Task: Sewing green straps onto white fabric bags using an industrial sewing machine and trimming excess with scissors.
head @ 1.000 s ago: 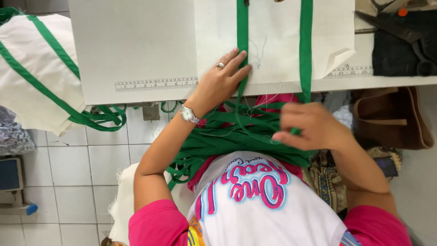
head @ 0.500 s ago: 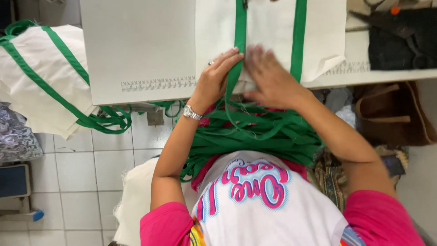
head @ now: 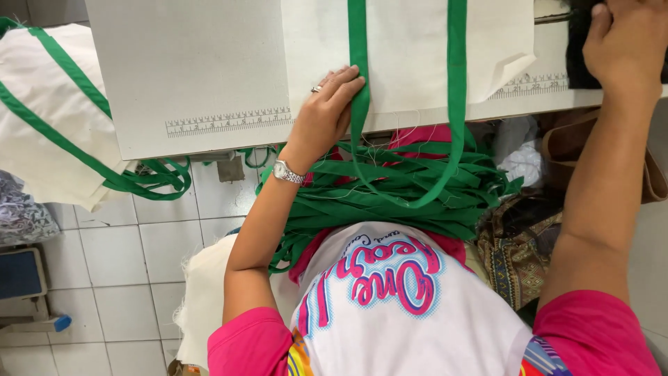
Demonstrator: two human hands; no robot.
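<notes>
A cream fabric piece (head: pixel 410 63) lies on the white table (head: pixel 195 69), with a green strap (head: pixel 456 83) sewn on it as a loop that hangs down over the table edge. My left hand (head: pixel 325 108), wearing a ring and a wristwatch, lies on the fabric with its fingertips and thumb on the left run of the strap. My right hand (head: pixel 626 38) is stretched to the far right corner and rests on a dark object (head: pixel 577 42) there; what its fingers do is hidden. A heap of green straps (head: pixel 390 188) lies in my lap.
A printed ruler (head: pixel 226 122) runs along the table's front edge. A cream bag with green straps (head: pixel 49 132) hangs off the left. A brown bag (head: pixel 563 146) and patterned cloth (head: pixel 515 244) sit at the right. Tiled floor (head: pixel 132 257) lies below left.
My right hand left the strap at the table's middle and moved up to the far right corner onto the dark object. My left hand stayed on the strap.
</notes>
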